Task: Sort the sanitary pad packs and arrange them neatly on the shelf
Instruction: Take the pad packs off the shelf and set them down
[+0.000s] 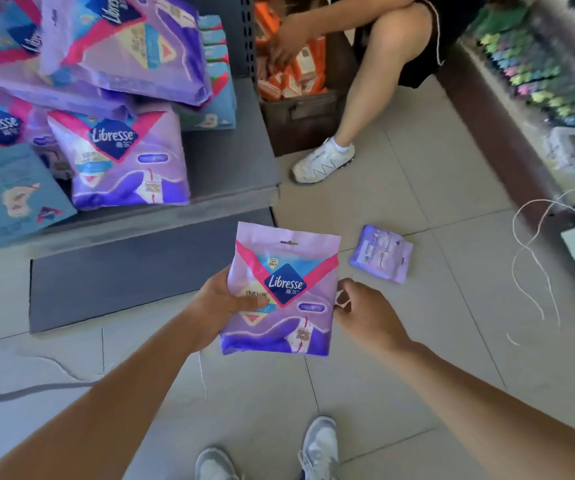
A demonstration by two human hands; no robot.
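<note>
At ten o'clock the grey shelf (pixel 230 161) held a loose heap of purple and blue packs, three showing "Libresse". One purple Libresse pack (pixel 279 292) stood upright at centre, gripped by the left hand (pixel 220 303); the right hand (pixel 365 313) hovered half-curled beside it, empty. One small purple pack (pixel 381 253) lay on the floor at two o'clock.

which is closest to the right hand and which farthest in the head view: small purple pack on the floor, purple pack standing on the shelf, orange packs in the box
From the right hand:
1. small purple pack, on the floor just beyond it
2. purple pack on the shelf, up left
3. orange packs, in the box at top
</note>
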